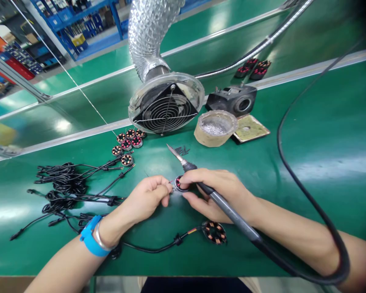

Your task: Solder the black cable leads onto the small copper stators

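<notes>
My right hand (221, 191) is closed around a soldering iron (232, 209), whose bare tip points up and away to the left. Thumb and fingertips of that same hand also grip a small round motor stator (179, 184) with red windings. Just left of the stator, my left hand (152, 191) is closed in a pinch. Fine wire ends show between its fingertips and the stator, but what exactly they hold is too small to make out. Nearer me lies a stator with copper windings (215, 232), joined to a black cable (152, 249).
Several stators (127, 159) and bundled black cables (61, 179) lie left. Ahead hangs a fume extractor fan (166, 110) on a foil duct (151, 36). A solder pot (216, 128), yellow sponge tray (251, 128) and iron stand (232, 99) stand right of it. The iron's cord loops at right.
</notes>
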Available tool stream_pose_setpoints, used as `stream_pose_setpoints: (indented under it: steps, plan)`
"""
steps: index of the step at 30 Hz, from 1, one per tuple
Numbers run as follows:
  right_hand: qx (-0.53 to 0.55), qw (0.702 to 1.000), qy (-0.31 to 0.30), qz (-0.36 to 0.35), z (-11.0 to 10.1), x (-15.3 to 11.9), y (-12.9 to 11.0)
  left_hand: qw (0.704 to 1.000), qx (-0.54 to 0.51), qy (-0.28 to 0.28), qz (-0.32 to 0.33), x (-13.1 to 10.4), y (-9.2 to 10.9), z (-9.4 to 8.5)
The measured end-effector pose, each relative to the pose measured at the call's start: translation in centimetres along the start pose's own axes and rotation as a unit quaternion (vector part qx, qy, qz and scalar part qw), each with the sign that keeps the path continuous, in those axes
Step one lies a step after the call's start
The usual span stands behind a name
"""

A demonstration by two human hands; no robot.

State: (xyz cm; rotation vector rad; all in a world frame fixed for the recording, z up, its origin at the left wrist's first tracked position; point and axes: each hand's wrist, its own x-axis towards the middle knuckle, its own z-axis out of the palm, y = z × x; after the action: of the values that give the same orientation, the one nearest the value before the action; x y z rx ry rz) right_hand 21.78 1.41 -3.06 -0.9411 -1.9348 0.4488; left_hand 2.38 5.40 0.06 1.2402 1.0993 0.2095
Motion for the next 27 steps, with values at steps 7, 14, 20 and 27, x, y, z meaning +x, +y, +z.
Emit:
stream_pose_setpoints:
  steps: [7,14,20,27]
  plan:
    - [0.004,1.0,-0.009,0.023,0.9,0.1,0.1,1.0,0.0,0.013,0.002,0.1,-0.1,0.0]
    - [0.03,0.993,0.022,0.108,1.3,0.3,0.1,0.999,0.022,0.041,0.018,0.5,-0.4,0.1]
    - [0.034,0.996,0.032,0.08,0.7,0.3,0.0,0.998,0.03,0.047,0.026,0.5,-0.6,0.1]
    - [0.003,0.998,0.049,0.033,-2.6,0.9,-0.6,0.997,0.055,0.047,0.028,0.4,-0.5,0.2]
